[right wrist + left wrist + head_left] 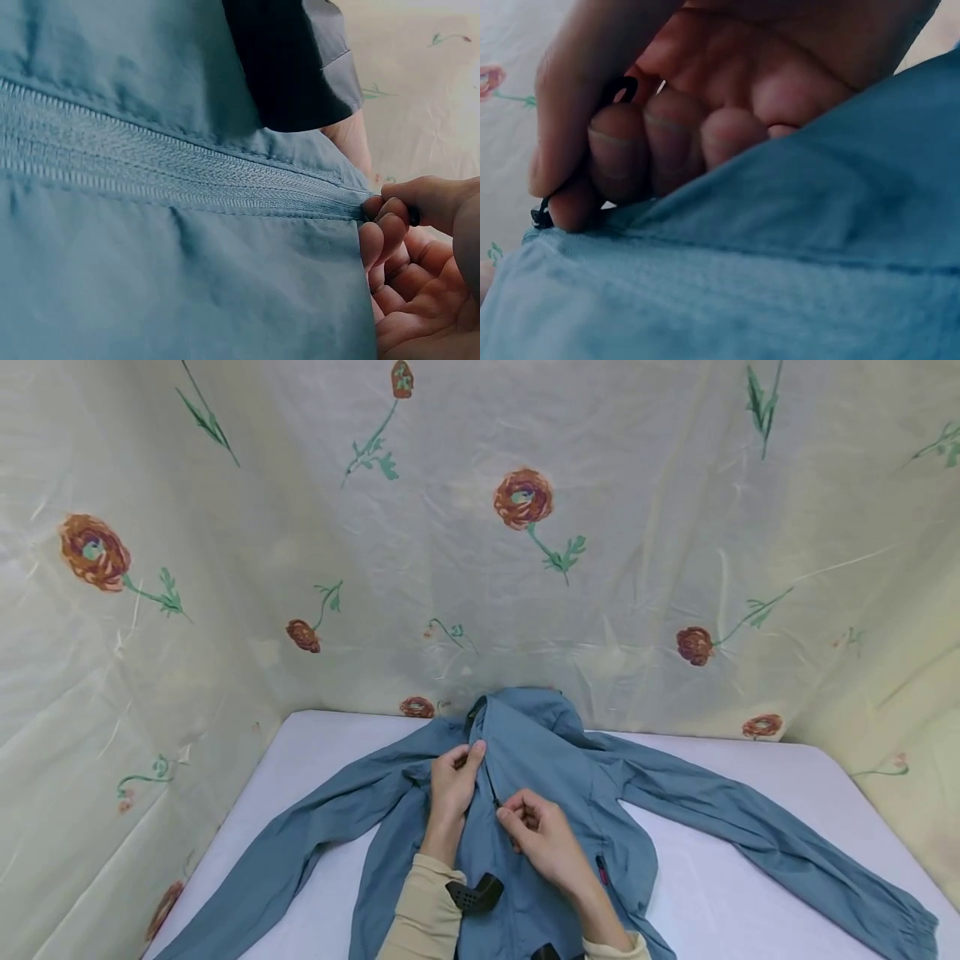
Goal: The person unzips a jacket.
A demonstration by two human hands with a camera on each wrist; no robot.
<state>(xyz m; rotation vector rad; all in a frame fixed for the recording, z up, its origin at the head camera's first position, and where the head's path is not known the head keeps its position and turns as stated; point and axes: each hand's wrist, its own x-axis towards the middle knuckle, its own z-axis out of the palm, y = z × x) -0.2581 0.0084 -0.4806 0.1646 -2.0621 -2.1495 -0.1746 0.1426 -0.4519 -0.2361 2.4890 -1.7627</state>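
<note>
A blue jacket (pixel 540 743) lies front up, its hood at the far end and both sleeves spread. My left hand (pixel 453 785) pinches the front edge of the jacket near the collar, thumb on top. Lower down the front, my right hand (pixel 543 835) pinches the black zipper pull (pixel 497 803). In the left wrist view, the pull's dark cord loop (pixel 622 90) shows among curled fingers (pixel 675 135). The right wrist view shows the zipper (pixel 187 169) running up to the pinching fingertips (pixel 375 217). The dark slit above the pull leads toward my left hand.
The jacket lies on a white table (pixel 322 735). A flowered curtain (pixel 600 568) hangs behind and at both sides. A side pocket with a dark and red zip tab (pixel 602 868) sits right of my right hand. A black wrist camera (pixel 476 893) is on my left sleeve.
</note>
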